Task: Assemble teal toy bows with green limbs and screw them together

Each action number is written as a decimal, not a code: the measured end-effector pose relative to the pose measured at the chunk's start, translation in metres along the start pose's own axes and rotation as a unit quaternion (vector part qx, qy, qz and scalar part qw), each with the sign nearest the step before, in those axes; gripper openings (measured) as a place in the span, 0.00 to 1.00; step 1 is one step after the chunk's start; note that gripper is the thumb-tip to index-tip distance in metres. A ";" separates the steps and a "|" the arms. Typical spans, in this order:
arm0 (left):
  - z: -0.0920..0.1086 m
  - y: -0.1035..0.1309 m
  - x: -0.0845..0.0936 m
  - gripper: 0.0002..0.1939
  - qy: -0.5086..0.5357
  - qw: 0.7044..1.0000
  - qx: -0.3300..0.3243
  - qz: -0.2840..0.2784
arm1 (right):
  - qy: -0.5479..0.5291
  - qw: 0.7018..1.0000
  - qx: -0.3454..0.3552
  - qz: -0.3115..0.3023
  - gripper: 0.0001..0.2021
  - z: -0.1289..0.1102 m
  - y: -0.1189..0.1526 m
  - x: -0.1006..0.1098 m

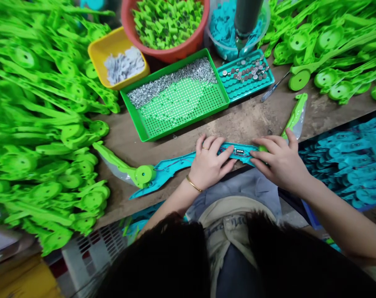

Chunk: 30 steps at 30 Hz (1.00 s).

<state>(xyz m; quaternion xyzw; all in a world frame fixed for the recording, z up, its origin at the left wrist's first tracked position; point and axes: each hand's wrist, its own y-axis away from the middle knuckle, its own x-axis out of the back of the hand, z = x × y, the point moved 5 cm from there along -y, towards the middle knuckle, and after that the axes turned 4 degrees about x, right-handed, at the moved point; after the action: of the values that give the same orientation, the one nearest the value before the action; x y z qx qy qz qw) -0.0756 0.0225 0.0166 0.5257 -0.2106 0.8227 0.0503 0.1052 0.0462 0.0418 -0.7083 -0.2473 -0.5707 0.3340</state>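
Note:
A long, curved blue plastic toy shell (175,163) lies open side up near the table's front edge, with thin wires and a small metallic part (239,152) inside. A green limb with a round hub (144,175) joins its left end, and another green limb (296,116) slants up at its right end. My left hand (208,160) grips the shell left of the metallic part, fingers over its far edge. My right hand (277,159) is closed at the shell's right end, fingertips pressed at the joint with the green limb. Its palm side is hidden.
Behind the shell stand a green tray (178,128) of screws, a teal tray (234,93) with small metal discs, a yellow bin (97,62), a red tub (169,54) and a hanging driver (246,20). A screwdriver (270,92) lies nearby. Green parts (29,124) are piled on both sides.

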 end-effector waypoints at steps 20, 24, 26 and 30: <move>-0.001 0.000 0.003 0.11 0.052 0.999 0.001 0.009 | -0.060 0.994 -0.088 0.024 0.12 0.003 -0.008 -0.019; -0.003 -0.001 0.002 0.11 0.054 0.998 0.013 -0.002 | -0.062 0.995 -0.080 0.019 0.12 0.003 -0.009 -0.016; -0.003 -0.001 0.002 0.11 0.059 0.998 0.012 0.001 | -0.061 0.995 -0.076 0.019 0.13 0.002 -0.010 -0.014; -0.003 -0.002 0.003 0.09 0.064 0.998 0.004 0.007 | -0.066 0.995 -0.069 0.007 0.14 0.002 -0.012 -0.013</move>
<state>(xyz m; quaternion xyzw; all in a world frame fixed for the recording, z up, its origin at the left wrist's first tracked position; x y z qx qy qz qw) -0.0788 0.0249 0.0183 0.4702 -0.2071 0.8561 0.0554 0.0952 0.0559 0.0314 -0.7676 -0.2235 -0.5359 0.2714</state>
